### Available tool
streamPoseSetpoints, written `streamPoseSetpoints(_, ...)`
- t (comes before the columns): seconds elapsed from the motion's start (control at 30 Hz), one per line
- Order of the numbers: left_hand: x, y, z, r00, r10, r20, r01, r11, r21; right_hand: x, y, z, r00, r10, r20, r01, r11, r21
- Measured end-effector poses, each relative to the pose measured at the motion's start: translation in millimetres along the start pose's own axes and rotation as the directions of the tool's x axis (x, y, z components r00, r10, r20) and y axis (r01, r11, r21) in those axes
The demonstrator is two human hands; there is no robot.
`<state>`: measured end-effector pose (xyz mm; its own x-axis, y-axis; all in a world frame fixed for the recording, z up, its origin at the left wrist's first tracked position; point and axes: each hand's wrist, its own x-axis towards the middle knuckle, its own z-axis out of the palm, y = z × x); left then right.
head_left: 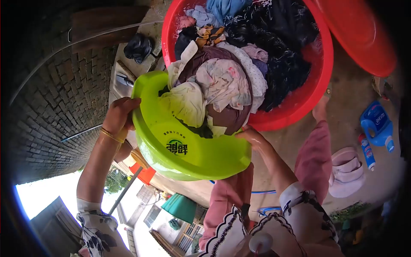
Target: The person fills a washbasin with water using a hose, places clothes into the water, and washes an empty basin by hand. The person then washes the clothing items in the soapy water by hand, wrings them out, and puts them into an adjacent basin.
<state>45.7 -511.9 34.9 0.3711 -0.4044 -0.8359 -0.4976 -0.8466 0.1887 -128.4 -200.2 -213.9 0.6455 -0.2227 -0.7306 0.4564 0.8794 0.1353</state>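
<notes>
Brick wall (55, 98) fades into darkness; both hands (117, 115) grip the green basin (209, 160), fingers (133, 103) partly hidden

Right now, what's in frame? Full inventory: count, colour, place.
washbasin: 1, lime green, tilted between both hands
pale and maroon laundry: several, by basin and tub
tub: 1, red, top centre
wet laundry: heap, mostly black, in tub
lid or second basin: 1, red, top right
detergent bottle: 1, blue, right
smaller bottle: 1, blue and red, beside it
unclear item: count unclear, pale pink, near bottles
brick wall: 1, grey, left
background clutter: too small to count
trouser legs: 2, pink, below and right
sleeves: 2, white, dark print, bottom
left hand: 1, bare, basin's left rim
right hand: 1, bare, basin's right end
</notes>
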Motion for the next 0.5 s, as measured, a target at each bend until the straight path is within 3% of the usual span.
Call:
streamPoseSetpoints(0.13,-58,39,3,1.0,0.029,-0.007,-0.029,0.999,0.02,-46,-18,10,1.0,-0.009,0.01,0.01,0.997,-0.082)
streamPoseSetpoints(0.2,-91,58,5,0.995,0.094,-0.04,-0.093,0.996,0.014,-79,-29,28,0.994,-0.097,0.042,0.095,0.995,0.038)
streamPoseSetpoints(0.27,-111,64,0,0.99,0.136,-0.041,-0.137,0.99,-0.03,-82,-21,39,0.985,-0.119,0.125,0.12,0.993,-0.003)
streamPoseSetpoints(0.33,-116,61,-11,0.982,0.181,-0.047,-0.184,0.98,-0.08,-71,-1,61,0.956,-0.252,0.146,0.251,0.968,0.028)
streamPoseSetpoints(0.37,-113,51,-25,0.993,0.115,-0.039,-0.117,0.993,-0.025,-71,-2,69,0.964,-0.068,0.255,0.047,0.995,0.09)
streamPoseSetpoints(0.4,-108,40,-37,0.998,0.054,-0.033,-0.053,0.998,0.027,-63,10,73,0.963,-0.07,0.261,0.049,0.995,0.083)
streamPoseSetpoints(0.47,-101,10,-57,0.996,0.025,-0.08,-0.026,1.0,-0.011,-37,49,76,0.973,-0.043,0.227,0.082,0.983,-0.164)
streamPoseSetpoints(0.5,-100,-7,-67,0.989,0.029,-0.144,-0.031,0.999,-0.008,-34,56,79,0.963,-0.013,0.271,0.036,0.996,-0.081)
